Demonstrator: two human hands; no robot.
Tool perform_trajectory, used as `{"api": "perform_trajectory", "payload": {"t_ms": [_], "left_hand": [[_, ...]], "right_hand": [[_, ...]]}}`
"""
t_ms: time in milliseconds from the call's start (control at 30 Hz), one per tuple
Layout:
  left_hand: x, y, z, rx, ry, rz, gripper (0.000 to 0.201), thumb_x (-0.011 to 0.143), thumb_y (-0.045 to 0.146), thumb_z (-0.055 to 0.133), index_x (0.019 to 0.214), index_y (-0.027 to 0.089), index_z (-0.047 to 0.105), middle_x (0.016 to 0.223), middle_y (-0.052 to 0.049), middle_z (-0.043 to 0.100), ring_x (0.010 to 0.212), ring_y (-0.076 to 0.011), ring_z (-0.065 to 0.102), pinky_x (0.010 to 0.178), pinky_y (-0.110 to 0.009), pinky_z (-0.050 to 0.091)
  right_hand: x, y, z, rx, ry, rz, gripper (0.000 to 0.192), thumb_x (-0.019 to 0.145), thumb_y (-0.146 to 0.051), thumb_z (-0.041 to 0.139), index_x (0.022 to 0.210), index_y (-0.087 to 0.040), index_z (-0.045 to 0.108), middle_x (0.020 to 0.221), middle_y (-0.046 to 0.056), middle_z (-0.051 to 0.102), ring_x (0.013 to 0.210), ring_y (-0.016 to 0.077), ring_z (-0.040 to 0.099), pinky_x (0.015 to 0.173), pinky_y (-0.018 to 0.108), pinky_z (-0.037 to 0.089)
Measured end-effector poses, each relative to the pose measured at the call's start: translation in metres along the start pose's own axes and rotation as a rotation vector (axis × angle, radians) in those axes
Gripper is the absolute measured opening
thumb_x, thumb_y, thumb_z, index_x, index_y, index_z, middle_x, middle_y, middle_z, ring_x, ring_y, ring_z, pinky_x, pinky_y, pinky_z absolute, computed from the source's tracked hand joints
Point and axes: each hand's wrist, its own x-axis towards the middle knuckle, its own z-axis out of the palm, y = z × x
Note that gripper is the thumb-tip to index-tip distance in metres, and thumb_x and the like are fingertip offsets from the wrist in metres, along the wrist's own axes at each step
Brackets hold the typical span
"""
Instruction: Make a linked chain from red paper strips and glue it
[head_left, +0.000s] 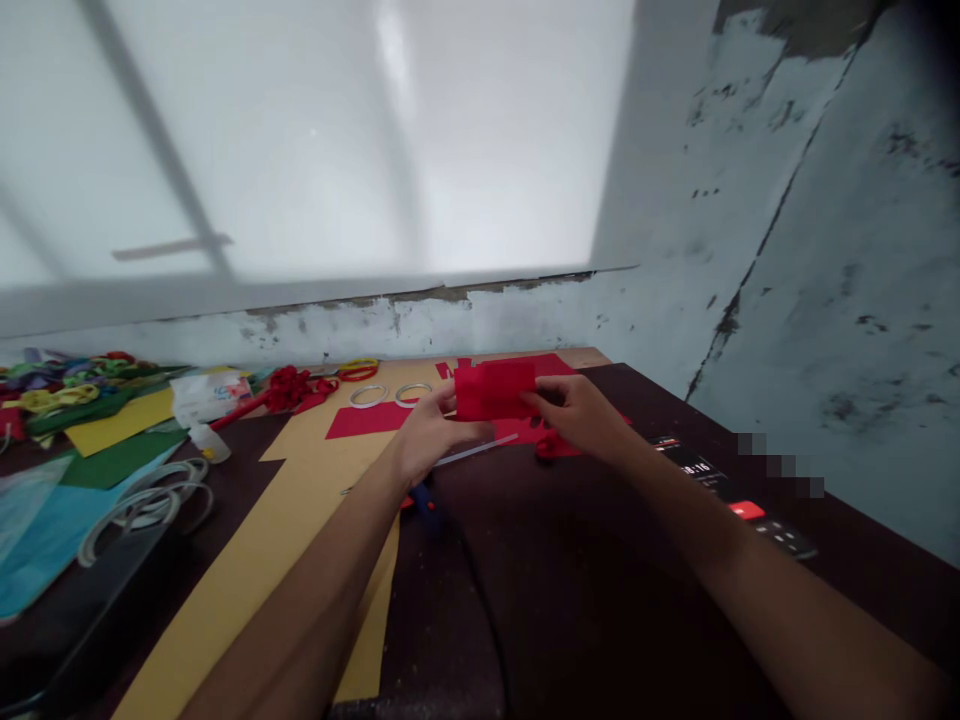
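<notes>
A small red rectangular sheet [493,390] is held up above the far part of the table, between my two hands. My left hand [433,430] grips its left edge, with the thumb below. On the right edge, the fingers of my right hand [568,405] are pinched. Whether the sheet is felt or paper I cannot tell. Beneath and behind it lie larger red sheets [366,420]. A translucent stick [480,449] rests just below the held sheet. Near my left wrist is a blue tool with orange parts [426,505], partly hidden, with a black cord trailing toward me.
Two silver rings [369,397] lie beyond my left hand on a tan sheet [225,580]. A red flower-like bundle [289,388], yellow-handled scissors [358,370], coloured sheets and a coiled white cable [154,500] are at left. A lit phone [724,495] lies at right. The wall borders the table.
</notes>
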Motion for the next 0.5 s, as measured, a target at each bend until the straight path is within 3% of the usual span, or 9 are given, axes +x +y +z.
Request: {"api": "perform_trajectory", "payload": {"t_ms": [167, 367, 500], "left_hand": [[0.004, -0.003, 0.003, -0.17, 0.105, -0.098, 0.041, 0.073, 0.025, 0.077, 0.111, 0.017, 0.064, 0.1, -0.009, 0.073, 0.076, -0.0153, 0.069, 0.074, -0.029, 0.056], [0.006, -0.004, 0.0, -0.032, 0.215, 0.013, 0.058, 0.071, 0.02, 0.076, 0.126, 0.018, 0.056, 0.072, 0.001, 0.068, 0.057, -0.0106, 0.06, 0.056, -0.022, 0.048], [0.007, 0.0, -0.001, -0.009, 0.227, 0.031, 0.057, 0.074, 0.021, 0.071, 0.128, 0.018, 0.055, 0.069, 0.001, 0.065, 0.064, -0.0135, 0.065, 0.067, -0.027, 0.053]], "right_hand": [[-0.01, 0.01, 0.016, 0.072, 0.113, 0.037, 0.04, 0.085, -0.053, 0.058, 0.072, -0.016, 0.064, 0.062, 0.002, 0.061, 0.055, 0.0141, 0.055, 0.049, 0.023, 0.04], [-0.012, 0.008, 0.017, 0.318, 0.167, 0.138, 0.041, 0.083, -0.058, 0.06, 0.076, -0.018, 0.061, 0.062, -0.002, 0.051, 0.053, 0.0113, 0.05, 0.046, 0.023, 0.039], [-0.009, 0.009, 0.014, 0.531, 0.196, 0.265, 0.037, 0.076, -0.053, 0.07, 0.079, -0.017, 0.063, 0.067, -0.002, 0.053, 0.056, 0.0108, 0.054, 0.05, 0.023, 0.042]]}}
